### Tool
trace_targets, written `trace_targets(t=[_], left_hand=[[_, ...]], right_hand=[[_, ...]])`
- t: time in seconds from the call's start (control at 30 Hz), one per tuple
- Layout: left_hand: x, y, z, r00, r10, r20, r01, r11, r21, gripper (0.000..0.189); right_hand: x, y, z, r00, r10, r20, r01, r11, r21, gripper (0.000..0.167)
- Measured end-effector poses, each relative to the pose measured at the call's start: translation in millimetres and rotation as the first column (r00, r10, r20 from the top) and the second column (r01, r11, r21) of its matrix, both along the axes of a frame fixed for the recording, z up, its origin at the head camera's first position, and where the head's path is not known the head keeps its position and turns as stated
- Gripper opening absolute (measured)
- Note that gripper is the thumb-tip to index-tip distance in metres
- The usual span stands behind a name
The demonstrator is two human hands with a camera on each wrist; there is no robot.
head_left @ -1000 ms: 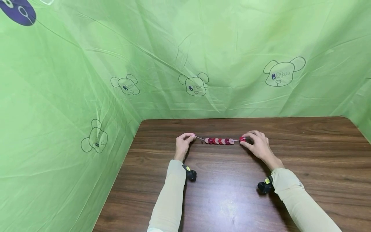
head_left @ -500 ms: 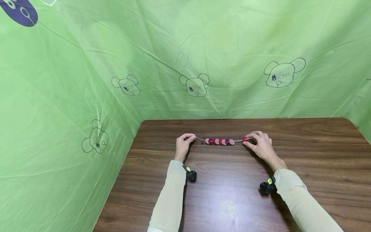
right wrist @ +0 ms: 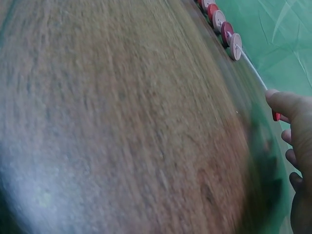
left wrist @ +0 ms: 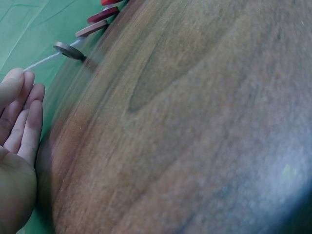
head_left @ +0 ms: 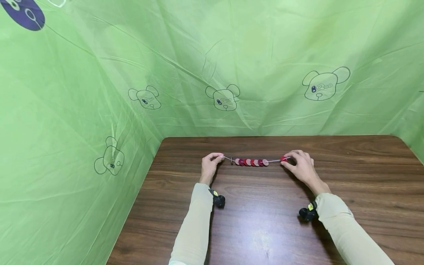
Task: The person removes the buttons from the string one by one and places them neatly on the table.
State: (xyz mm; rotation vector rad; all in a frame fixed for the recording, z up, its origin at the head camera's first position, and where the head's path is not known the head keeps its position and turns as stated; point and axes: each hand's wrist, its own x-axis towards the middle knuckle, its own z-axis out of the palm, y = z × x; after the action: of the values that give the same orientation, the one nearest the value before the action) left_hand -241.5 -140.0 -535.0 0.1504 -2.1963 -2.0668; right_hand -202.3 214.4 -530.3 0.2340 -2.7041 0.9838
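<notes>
A white string [head_left: 274, 161] stretches between both hands, carrying a row of pink, dark red and red buttons [head_left: 251, 162] close above the table. My left hand [head_left: 209, 167] pinches the string's left end between thumb and fingertip. Near that hand a grey-brown button [left wrist: 68, 50] stands tilted, slightly apart from the row. On the other side my right hand [head_left: 303, 167] pinches a bright red button [head_left: 283, 159] on the string, mostly covered by the thumb in the right wrist view. A bare length of string separates it from the pale pink button [right wrist: 236, 47] at the row's end.
The brown wood-grain table [head_left: 251, 206] reaches back to a green curtain [head_left: 265, 55] printed with bear heads. Another green curtain side [head_left: 66, 147] runs along the table's left edge. Each wrist carries a small black camera [head_left: 218, 200].
My right hand has moved right with the red button, so the bare string between it and the row has lengthened. The left hand and the other buttons have stayed nearly still.
</notes>
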Motion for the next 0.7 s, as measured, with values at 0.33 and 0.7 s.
trace_targets(t=[0.33, 0.7], left_hand=[[0.1, 0.8, 1.0, 1.000, 0.004, 0.000, -0.004, 1.000, -0.002, 0.014], [0.3, -0.5, 0.2, 1.000, 0.003, 0.013, -0.002, 1.000, -0.017, 0.015]], right_hand=[[0.4, 5.4, -0.3, 1.000, -0.018, -0.011, 0.018, 1.000, 0.001, 0.028], [1.4, 7.9, 3.2, 1.000, -0.026, 0.007, 0.025, 1.000, 0.010, 0.029]])
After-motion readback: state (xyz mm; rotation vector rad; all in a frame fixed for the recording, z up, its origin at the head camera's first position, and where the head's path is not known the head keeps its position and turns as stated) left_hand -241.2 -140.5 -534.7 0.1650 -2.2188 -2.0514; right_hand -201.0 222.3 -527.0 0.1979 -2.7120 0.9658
